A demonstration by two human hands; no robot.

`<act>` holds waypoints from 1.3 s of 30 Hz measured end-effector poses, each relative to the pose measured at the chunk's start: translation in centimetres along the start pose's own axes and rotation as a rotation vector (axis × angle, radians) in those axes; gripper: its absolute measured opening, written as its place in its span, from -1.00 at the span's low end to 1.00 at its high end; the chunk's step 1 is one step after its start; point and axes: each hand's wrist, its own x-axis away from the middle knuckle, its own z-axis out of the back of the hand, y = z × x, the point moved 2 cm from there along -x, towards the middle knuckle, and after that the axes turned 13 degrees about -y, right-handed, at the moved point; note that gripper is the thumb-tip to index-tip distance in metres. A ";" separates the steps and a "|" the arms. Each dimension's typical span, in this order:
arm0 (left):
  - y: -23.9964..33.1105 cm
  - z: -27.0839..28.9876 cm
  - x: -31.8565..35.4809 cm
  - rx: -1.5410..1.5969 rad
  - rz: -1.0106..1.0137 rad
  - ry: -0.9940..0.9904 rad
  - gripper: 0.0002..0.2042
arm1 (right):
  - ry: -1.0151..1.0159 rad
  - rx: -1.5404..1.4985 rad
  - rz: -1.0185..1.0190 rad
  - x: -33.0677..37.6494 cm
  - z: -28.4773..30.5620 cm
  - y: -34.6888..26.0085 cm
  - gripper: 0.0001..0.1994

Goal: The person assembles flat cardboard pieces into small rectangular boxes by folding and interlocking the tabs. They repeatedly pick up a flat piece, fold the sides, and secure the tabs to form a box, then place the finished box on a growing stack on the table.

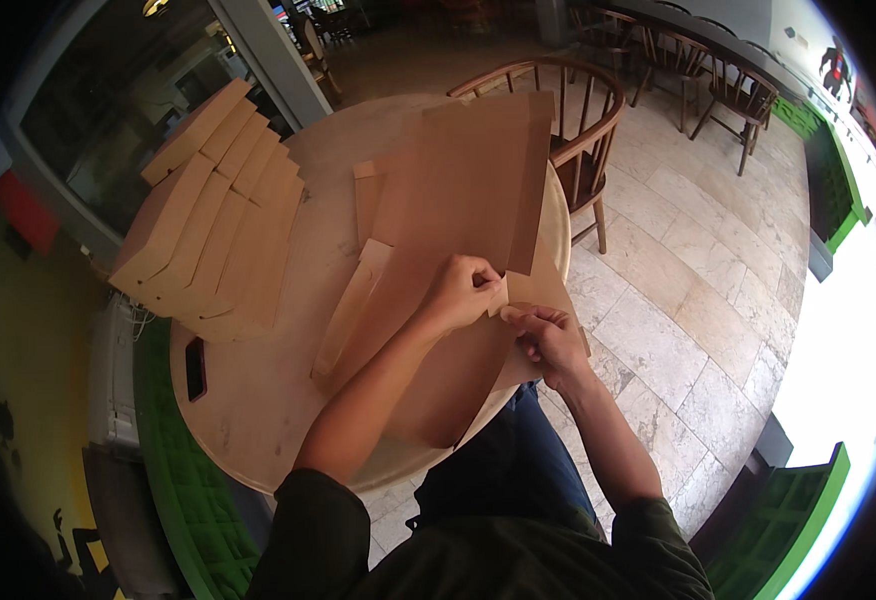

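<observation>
A brown cardboard box blank (458, 180), partly folded, lies across the round table and reaches over its right edge. Its far panel stands up with a narrow folded rim, and side flaps stick out on the left. At the corner on its right side, my left hand (463, 292) is closed with fingertips pinching the cardboard. Just to the right, my right hand (550, 342) pinches a small cardboard flap at the same corner between thumb and forefinger. The fingertips of both hands almost meet there. The exact fold under my fingers is partly hidden.
Several folded cardboard boxes (208, 220) are stacked on the left of the round table (258, 400). A dark phone (196, 369) lies near the table's left edge. Behind the blank stands a wooden chair (598, 150). Green seating (183, 480) runs along the lower left.
</observation>
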 end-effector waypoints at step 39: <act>-3.8 -2.8 3.3 0.579 0.063 -0.226 -0.82 | -0.140 0.052 0.086 0.0 0.5 -0.9 -0.87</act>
